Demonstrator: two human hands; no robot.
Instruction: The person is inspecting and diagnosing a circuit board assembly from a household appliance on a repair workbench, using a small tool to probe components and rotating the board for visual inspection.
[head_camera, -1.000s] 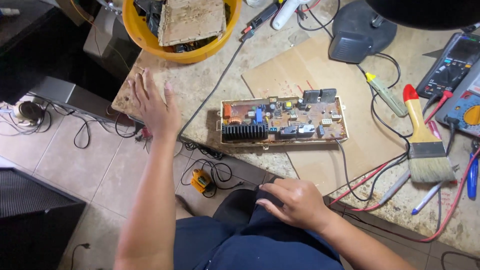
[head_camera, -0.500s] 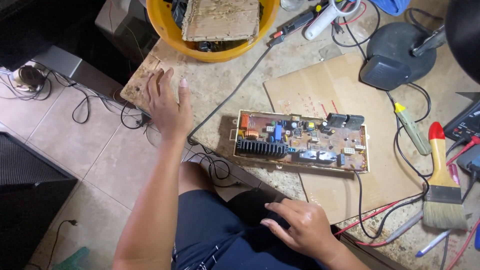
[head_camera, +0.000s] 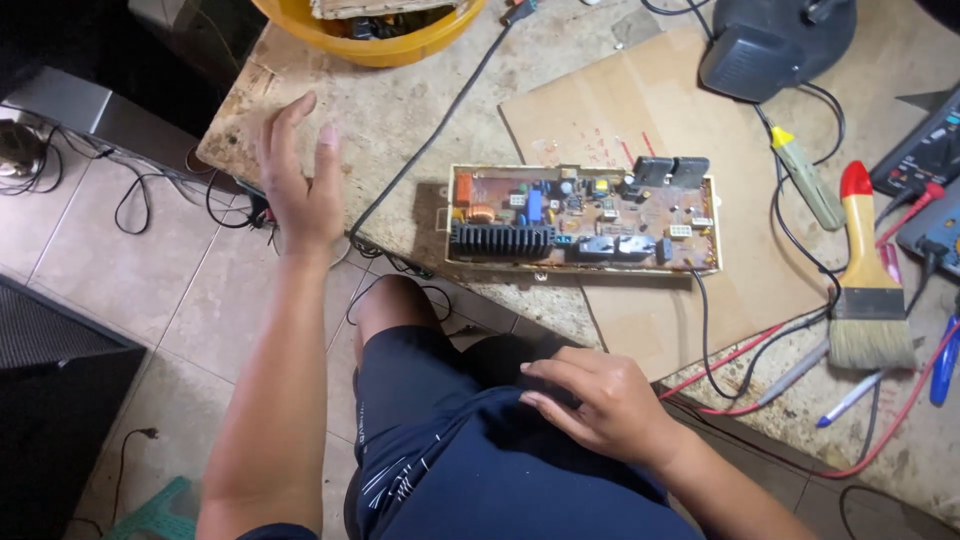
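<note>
My left hand (head_camera: 300, 180) hovers with fingers spread over the left end of the worn worktop (head_camera: 400, 110), holding nothing. To its right a brown circuit board (head_camera: 582, 220) with a black heat sink lies flat near the table's front edge, partly on a cardboard sheet (head_camera: 640, 110). My right hand (head_camera: 598, 400) rests palm down on my lap, on dark blue shorts (head_camera: 470, 460), below the table edge, with nothing in it. A black cable (head_camera: 440, 130) runs across the top between my left hand and the board.
A yellow tub (head_camera: 390, 45) with boards stands at the back left. A grey lamp base (head_camera: 770, 45) is at the back. A paintbrush (head_camera: 862, 270), green tester (head_camera: 805, 180), pens, red leads and a meter lie on the right. Cables trail on the tiled floor.
The view has shifted down and closer. My left hand has lifted off the table's corner and drawn a little toward me. My right hand stays on my lap.
</note>
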